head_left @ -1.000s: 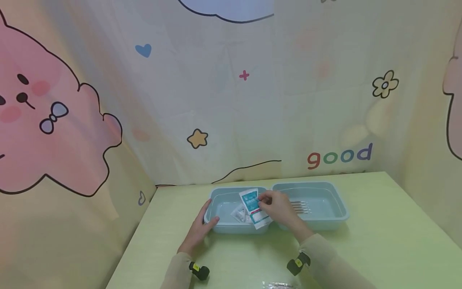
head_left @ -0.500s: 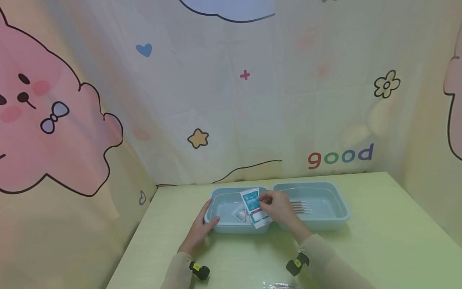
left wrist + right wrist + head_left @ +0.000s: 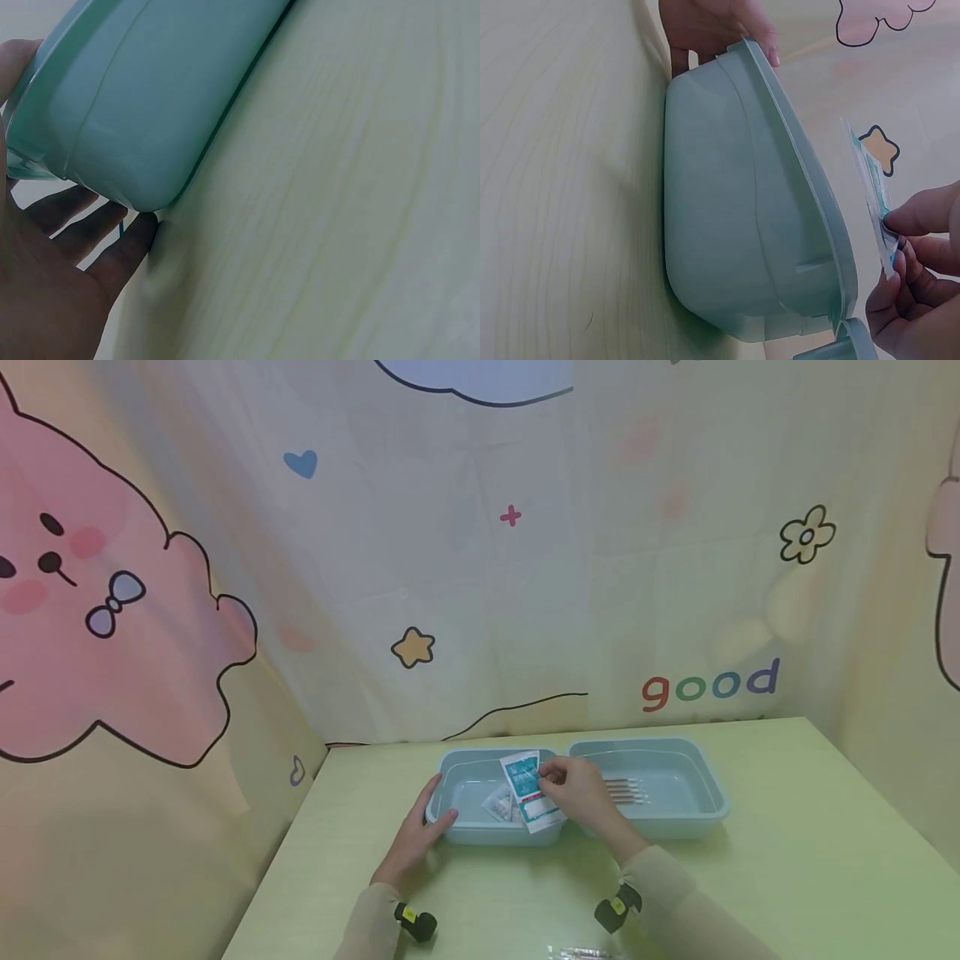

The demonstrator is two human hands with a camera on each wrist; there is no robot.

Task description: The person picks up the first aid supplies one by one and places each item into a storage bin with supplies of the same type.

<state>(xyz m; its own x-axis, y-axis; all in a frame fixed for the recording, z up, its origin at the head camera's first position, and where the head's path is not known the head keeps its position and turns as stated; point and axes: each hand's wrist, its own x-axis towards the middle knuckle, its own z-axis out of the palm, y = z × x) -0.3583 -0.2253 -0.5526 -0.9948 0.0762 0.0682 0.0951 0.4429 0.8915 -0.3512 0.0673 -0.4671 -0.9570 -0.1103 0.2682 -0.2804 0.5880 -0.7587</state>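
Note:
My right hand (image 3: pixel 577 789) pinches a flat teal-and-white packet (image 3: pixel 523 777) between thumb and fingers. It is held tilted above the right part of the left light-blue plastic bin (image 3: pixel 491 837). In the right wrist view the packet (image 3: pixel 877 187) appears nearly edge-on, above the bin's rim. Small clear-and-white packets (image 3: pixel 498 802) lie inside that bin, partly hidden by the held one. My left hand (image 3: pixel 416 831) grips the bin's left end, its thumb over the rim. Seen in the left wrist view, the fingers of my left hand (image 3: pixel 52 277) lie against the bin's outer wall.
A second light-blue bin (image 3: pixel 675 828) stands beside the first on the right, holding several thin brown sticks with white tips (image 3: pixel 624 791). Clear packaging (image 3: pixel 583 953) lies at the near edge of the pale table (image 3: pixel 795 877). A patterned cloth (image 3: pixel 525 610) hangs behind.
Almost nothing: the head view shifts very slightly, while both hands, the packet and the bins keep their places.

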